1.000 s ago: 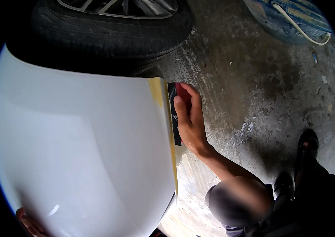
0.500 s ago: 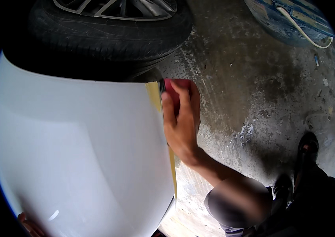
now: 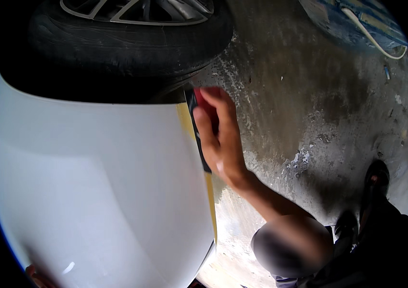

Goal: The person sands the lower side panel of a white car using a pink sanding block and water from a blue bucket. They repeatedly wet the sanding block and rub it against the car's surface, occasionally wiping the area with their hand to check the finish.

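A white car body panel (image 3: 93,192) fills the left half of the view, with a strip of yellow filler (image 3: 210,201) along its right edge. My right hand (image 3: 221,137) is closed round a red sanding block (image 3: 218,92), thumb on the near side and fingers over the top. The block's long black base (image 3: 191,102) lies along the panel's right edge, covering part of the yellow strip. At the lower left rim, fingers of my left hand (image 3: 37,276) rest at the panel's edge, stretched out; the rest of that hand is dark and cut off.
Beyond the panel's far edge stands a car wheel with a black tyre (image 3: 132,48). A blue bucket-like container (image 3: 358,24) with a white handle is at the far right. Stained concrete floor (image 3: 285,110) lies to the right, with dark shoes (image 3: 377,177) on it.
My right hand has slid the sanding block a little away from me and left along the panel edge. More of its black base shows. My left hand stays at the panel's rim.
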`<state>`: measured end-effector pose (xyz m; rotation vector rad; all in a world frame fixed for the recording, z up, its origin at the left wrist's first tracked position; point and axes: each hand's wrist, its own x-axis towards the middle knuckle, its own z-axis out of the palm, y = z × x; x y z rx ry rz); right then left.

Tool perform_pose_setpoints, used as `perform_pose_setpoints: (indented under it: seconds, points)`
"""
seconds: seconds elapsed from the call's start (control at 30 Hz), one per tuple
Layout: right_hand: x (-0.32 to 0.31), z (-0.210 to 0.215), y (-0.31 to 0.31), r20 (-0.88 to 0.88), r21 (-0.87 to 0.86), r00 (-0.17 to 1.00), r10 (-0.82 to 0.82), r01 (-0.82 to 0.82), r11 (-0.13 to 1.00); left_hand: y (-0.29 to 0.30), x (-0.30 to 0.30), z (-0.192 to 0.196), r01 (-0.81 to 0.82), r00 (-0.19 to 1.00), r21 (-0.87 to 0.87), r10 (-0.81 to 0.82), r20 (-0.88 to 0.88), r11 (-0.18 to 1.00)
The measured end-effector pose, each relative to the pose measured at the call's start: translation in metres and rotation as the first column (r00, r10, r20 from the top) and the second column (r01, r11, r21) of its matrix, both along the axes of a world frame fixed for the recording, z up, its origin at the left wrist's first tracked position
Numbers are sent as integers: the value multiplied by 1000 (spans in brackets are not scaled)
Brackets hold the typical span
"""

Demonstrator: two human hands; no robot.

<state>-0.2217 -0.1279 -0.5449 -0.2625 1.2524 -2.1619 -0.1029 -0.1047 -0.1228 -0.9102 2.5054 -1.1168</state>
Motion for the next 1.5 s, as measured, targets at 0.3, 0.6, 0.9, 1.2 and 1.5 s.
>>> perform_pose_setpoints:
  seconds: [0.3, 0.6, 0.9, 1.2, 1.5]
  points:
    - [-23, 5, -18, -11, 104, 998, -55, 56, 993, 3, 1, 3, 5, 1000, -9, -5, 5, 1000]
    - [2, 26, 12, -243, 286, 970, -22, 93, 954, 6, 4, 10, 5, 1000, -20, -4, 16, 1000]
    - [-19, 38, -12, -219, 323, 974, -64, 134, 937, 8, 3, 12, 8, 1000, -27, -7, 20, 1000]
    - [4, 33, 2, -237, 377, 968, -83, 171, 910, 10, -1, 15, 23, 1000, -47, -22, 19, 999]
    - [21, 19, 6, -329, 374, 937, -115, 241, 896, 16, 0, 26, 8, 999, -76, -5, 31, 997]
